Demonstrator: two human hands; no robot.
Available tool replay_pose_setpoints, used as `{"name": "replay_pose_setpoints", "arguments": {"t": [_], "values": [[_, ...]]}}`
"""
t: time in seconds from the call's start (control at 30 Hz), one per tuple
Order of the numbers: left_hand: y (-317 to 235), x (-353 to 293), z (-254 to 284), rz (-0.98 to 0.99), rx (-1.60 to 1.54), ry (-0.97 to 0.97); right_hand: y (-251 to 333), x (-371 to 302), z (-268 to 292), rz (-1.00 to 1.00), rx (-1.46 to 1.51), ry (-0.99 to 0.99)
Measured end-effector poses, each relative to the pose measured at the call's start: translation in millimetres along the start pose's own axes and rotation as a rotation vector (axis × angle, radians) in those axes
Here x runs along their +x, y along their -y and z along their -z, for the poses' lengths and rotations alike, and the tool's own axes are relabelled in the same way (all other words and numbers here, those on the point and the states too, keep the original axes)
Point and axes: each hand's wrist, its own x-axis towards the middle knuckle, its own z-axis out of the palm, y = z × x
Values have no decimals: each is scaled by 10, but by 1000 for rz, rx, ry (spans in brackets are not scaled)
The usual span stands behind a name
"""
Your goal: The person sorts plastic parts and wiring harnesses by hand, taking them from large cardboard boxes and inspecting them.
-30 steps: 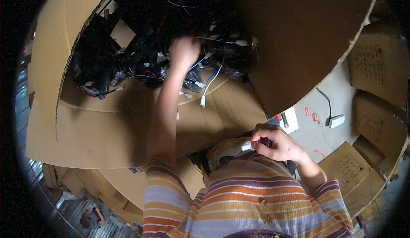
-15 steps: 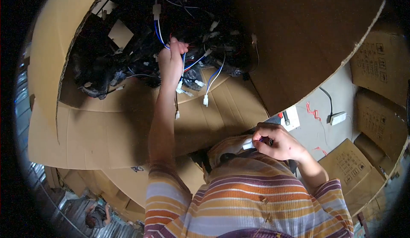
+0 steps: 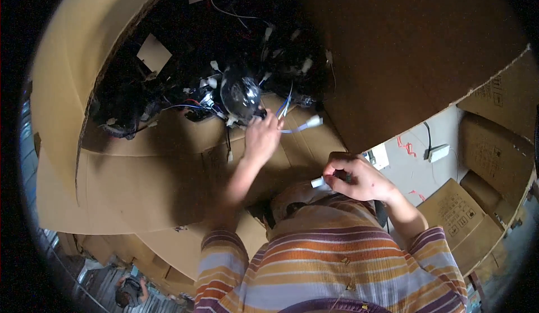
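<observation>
At the near edge of the box opening, my left hand (image 3: 263, 139) is closed around a wire harness whose blue and white wires end in a white plastic connector (image 3: 314, 122) to its right. Just beyond its fingers lies a shiny dark bundle in clear plastic (image 3: 240, 95); whether the wires lead into it is hidden. In front of my body, my right hand (image 3: 359, 177) pinches a small white connector (image 3: 318, 182) between thumb and fingertips. More wires with white connectors (image 3: 214, 66) lie among the dark plastic-wrapped items inside the box.
A large open cardboard box (image 3: 410, 54) rises at the right and its flap (image 3: 135, 200) spreads at the left. A pale card (image 3: 154, 53) lies inside. Beyond the right wall are a white device (image 3: 439, 153), red wire pieces (image 3: 406, 146) and cartons (image 3: 455, 212). Another person (image 3: 132, 290) is low at the far left.
My left hand has come back from deep in the box toward its near edge and right, bringing the wires along. The shiny bundle now shows beside it. My right hand shifted slightly left with its connector.
</observation>
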Motion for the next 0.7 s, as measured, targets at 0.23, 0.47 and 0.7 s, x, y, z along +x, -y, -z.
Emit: {"name": "replay_pose_setpoints", "arguments": {"t": [0.23, 0.47, 0.7], "values": [[-284, -673, -190, 22, -275, -122, -71, -127, -153, 88, -62, -81], [-232, -463, 803, 535, -1250, -445, 109, -169, -214, 141, -78, -79], [-315, -511, 1335, 351, -1189, -372, 233, -214, -315, 277, -74, -48]]}}
